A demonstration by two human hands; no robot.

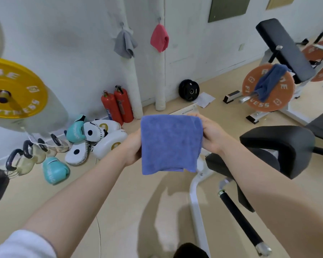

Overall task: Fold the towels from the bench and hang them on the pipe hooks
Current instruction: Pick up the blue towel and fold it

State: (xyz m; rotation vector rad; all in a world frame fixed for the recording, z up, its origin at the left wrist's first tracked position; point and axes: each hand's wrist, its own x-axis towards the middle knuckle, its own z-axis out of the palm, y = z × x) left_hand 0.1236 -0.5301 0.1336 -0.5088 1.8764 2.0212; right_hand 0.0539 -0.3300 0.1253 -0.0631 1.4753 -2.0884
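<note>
A folded blue towel (171, 144) hangs in front of me at chest height. My left hand (132, 148) grips its left edge and my right hand (212, 135) grips its upper right corner. On the wall ahead, a grey towel (125, 44) hangs from a hook on the left white pipe (131, 75). A red towel (159, 38) hangs from a hook on the right pipe (160, 79). A darker blue towel (268, 81) is draped over the orange weight plate (280, 97) of the far bench.
A black padded bench (280, 146) with a white frame stands right of my hands. Two red fire extinguishers (117, 105), boxing gloves and pads (95, 138) and kettlebells (26, 157) lie along the left wall. A yellow plate (13, 88) juts in at left.
</note>
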